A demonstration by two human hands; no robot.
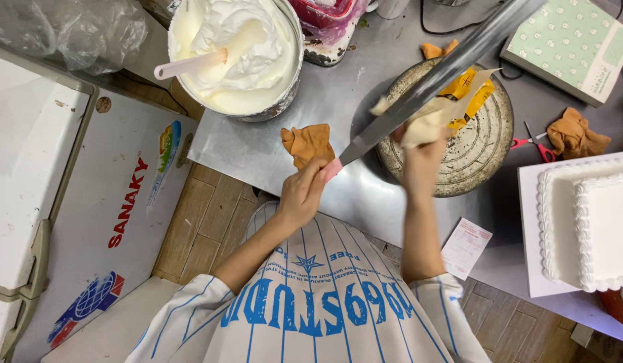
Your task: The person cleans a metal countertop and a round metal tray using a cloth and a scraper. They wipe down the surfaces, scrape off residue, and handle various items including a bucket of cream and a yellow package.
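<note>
Over a steel worktable (257, 144), the left hand (301, 195) is gripping a long metal spatula's pink handle (333, 168) while the right hand (422, 151) is pinching crumpled paper (425, 121) around its partly wiped blade (432, 81), beside a frosted white cake (594, 228).

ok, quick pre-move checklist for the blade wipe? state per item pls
1. Left hand has the pink handle end of the long blade: ok, grip closed on it.
2. Right hand presses a pale cloth against the blade: ok.
3. Fingers off the cutting edge: cannot tell, the cloth hides them.
4. Blade clean: cannot tell, motion blur.
5. Blade path clear of the cream bowl and the white frosted cake: ok, both sit off to the sides.
6. Turntable under the blade is bare: not ok, yellow scraps lie on it.
</note>
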